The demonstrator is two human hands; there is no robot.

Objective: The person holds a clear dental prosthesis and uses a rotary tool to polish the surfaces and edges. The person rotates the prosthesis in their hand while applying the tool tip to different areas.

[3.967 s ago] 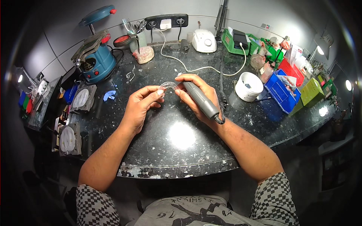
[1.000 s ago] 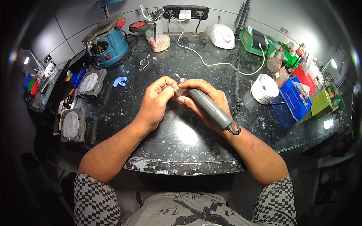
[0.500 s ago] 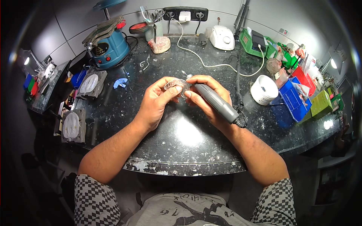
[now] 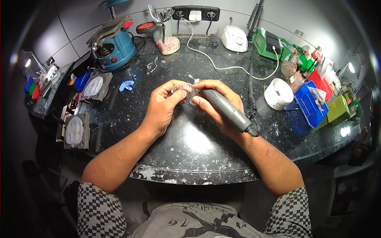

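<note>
My left hand (image 4: pixel 158 109) pinches a clear, curved dental piece (image 4: pixel 183 86), arch-shaped like a splint, between thumb and fingers above the dark worktop. Wrapped in my right hand (image 4: pixel 232 94) is a dark grey rotary handpiece (image 4: pixel 225 109), its coiled cable (image 4: pixel 253 129) trailing off the back end. The handpiece's working tip is hidden by the fingers, so I cannot tell whether it touches the clear piece. Both hands meet close together at the middle, right fingertips beside the piece.
Ahead lie blue scraps (image 4: pixel 126 85), a pinkish plaster block (image 4: pixel 168 45) and a white control box (image 4: pixel 235 39). To the left stand a blue machine (image 4: pixel 119 51) and grey-framed moulds (image 4: pixel 76 131). A white tub (image 4: pixel 278 94) and blue box (image 4: pixel 307 105) are on the right.
The clear piece has tilted slightly in my left hand. My right fingers have shifted a little to the left with the handpiece; the rest of the bench looks the same.
</note>
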